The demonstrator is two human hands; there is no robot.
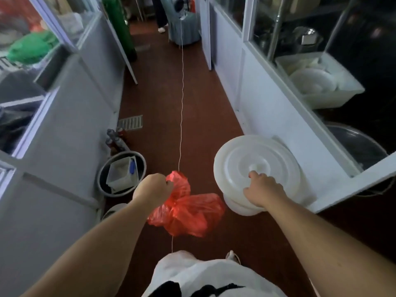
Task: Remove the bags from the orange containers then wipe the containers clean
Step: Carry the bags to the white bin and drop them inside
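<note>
- Dark red floor [162, 99] runs down a narrow corridor between pale grey partition walls with windows on both sides.
- A thin white cord [182, 82] stretches along the middle of the corridor, from the far end toward the camera.
- The left hand [153, 187] is clenched around the gathered top of a red plastic bag [188, 211], which hangs crumpled in the air below and to the right of the fist.
- The right hand [263, 189] rests on the near edge of a round white lid [255, 159], fingers curled over its rim; whether it truly grips the lid I cannot tell.
- That lid sits on a white tub [237, 205] standing on the floor against the right wall.
- By the left wall, a round metal basin [102, 174] holds a white rectangular tray [120, 172], with several bottles [115, 140] just behind it.
- A floor drain grate [130, 122] lies further back on the left.
- No orange container can be made out.
</note>
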